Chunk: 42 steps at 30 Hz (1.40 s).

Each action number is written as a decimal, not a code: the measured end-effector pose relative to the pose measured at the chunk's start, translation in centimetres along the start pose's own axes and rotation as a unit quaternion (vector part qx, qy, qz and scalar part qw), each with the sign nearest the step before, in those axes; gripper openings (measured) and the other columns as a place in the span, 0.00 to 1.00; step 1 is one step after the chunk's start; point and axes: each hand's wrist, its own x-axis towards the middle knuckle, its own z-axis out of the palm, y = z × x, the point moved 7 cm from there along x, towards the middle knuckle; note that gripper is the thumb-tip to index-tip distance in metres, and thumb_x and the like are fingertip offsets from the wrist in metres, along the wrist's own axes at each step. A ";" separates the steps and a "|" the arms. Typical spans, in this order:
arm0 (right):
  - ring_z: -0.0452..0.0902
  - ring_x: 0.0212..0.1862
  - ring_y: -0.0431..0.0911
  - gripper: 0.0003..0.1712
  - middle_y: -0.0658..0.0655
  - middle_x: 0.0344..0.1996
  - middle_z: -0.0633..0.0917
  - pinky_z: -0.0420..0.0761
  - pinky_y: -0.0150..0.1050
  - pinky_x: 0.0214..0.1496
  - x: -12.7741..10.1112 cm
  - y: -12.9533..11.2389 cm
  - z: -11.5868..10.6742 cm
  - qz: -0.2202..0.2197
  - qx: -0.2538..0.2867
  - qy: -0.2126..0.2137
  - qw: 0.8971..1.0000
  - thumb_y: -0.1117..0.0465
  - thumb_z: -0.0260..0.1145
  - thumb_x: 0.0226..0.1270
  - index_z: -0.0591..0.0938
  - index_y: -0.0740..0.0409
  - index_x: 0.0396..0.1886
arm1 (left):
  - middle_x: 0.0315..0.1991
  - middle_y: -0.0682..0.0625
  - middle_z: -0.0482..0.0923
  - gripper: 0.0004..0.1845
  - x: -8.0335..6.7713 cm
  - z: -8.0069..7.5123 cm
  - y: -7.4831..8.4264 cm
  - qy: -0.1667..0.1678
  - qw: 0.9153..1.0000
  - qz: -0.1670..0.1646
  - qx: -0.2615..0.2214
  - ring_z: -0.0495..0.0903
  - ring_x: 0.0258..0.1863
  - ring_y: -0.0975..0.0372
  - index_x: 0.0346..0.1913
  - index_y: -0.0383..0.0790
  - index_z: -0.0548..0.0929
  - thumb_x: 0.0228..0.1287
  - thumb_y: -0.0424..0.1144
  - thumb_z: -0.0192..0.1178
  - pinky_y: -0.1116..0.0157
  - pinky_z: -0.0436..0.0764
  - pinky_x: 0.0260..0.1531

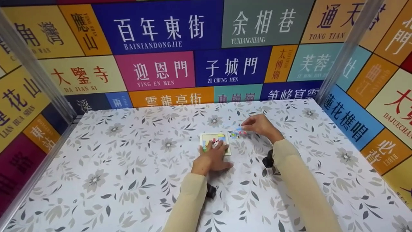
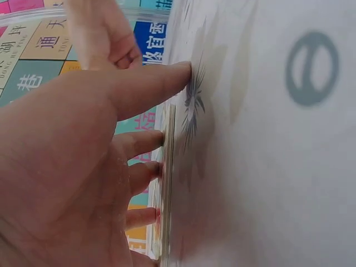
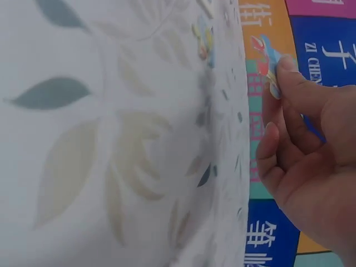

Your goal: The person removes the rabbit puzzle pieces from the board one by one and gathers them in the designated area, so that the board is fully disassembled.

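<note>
A small picture puzzle board (image 1: 227,151) with a pale frame lies on the table. My left hand (image 1: 215,158) rests on it, fingers spread and fairly straight; they cover much of the picture. In the left wrist view those fingertips touch the top of the thin board (image 2: 169,183), while the thumb reaches past its edge. To the right, my right hand (image 1: 260,126) pinches a colourful puzzle piece (image 3: 269,64) between thumb and fingers, held above the table. Another puzzle piece (image 1: 234,135) lies on the cloth between the board and that hand.
A white cloth with grey flowers and leaves covers the table (image 1: 135,180). Panels with printed place names (image 1: 154,71) stand behind and at both sides. Clear corner posts (image 1: 341,54) rise at the back corners. Dark wrist devices (image 1: 268,160) sit under the sleeves.
</note>
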 end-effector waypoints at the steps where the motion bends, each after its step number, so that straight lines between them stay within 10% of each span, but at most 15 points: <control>1: 0.80 0.38 0.40 0.11 0.65 0.44 0.89 0.76 0.31 0.41 -0.1 0.3 0.1 0.003 0.000 -0.001 1.000 0.62 0.71 0.66 0.88 0.65 0.43 | 0.83 0.53 0.45 0.41 0.0 0.0 0.0 0.001 1.000 0.002 0.001 0.40 0.82 0.46 0.79 0.57 0.57 0.67 0.62 0.58 0.34 0.42 0.75; 24: 0.80 0.39 0.44 0.09 0.60 0.41 0.89 0.78 0.37 0.45 -0.7 2.8 1.5 0.065 -0.005 -0.002 0.998 0.61 0.68 0.68 0.89 0.60 0.43 | 0.82 0.56 0.47 0.45 -0.3 -0.3 -0.7 -0.015 0.998 0.048 -0.028 0.38 0.82 0.45 0.79 0.54 0.57 0.63 0.59 0.63 0.36 0.40 0.76; 42: 0.73 0.38 0.46 0.12 0.61 0.46 0.86 0.72 0.34 0.37 0.0 -3.0 5.5 -0.012 -0.021 -0.039 0.999 0.59 0.69 0.68 0.89 0.57 0.47 | 0.79 0.48 0.59 0.31 -0.4 -0.8 -1.3 0.019 0.994 0.091 -0.054 0.56 0.79 0.50 0.69 0.50 0.76 0.63 0.52 0.64 0.37 0.52 0.75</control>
